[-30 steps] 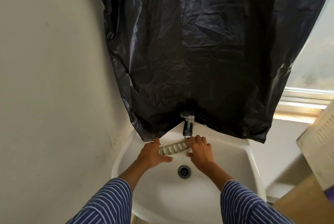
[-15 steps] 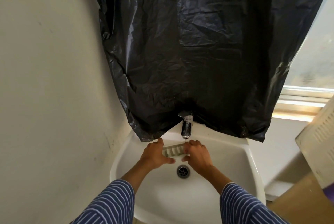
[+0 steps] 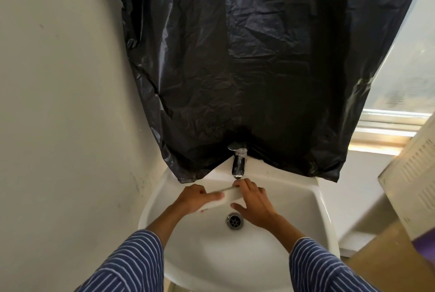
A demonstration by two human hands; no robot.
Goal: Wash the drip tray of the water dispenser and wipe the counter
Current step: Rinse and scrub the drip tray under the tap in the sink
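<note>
The white drip tray (image 3: 231, 198) is held over the white sink (image 3: 200, 256), just below the chrome tap (image 3: 238, 164). Its smooth side faces me and the slotted side is turned away. My left hand (image 3: 196, 198) grips the tray's left end. My right hand (image 3: 253, 203) holds its right end, fingers over the top edge near the tap's spout. I cannot tell whether water is running. The drain (image 3: 235, 220) lies right below my hands.
A black plastic sheet (image 3: 247, 68) hangs over the wall behind the tap. A plain wall (image 3: 66, 103) stands close on the left. At right are a window ledge (image 3: 386, 137), a slotted white panel (image 3: 414, 174) and a cardboard box (image 3: 386, 261).
The tray has been turned over: its slotted face showed before, now the plain side faces me. Both hands kept hold and shifted slightly toward me.
</note>
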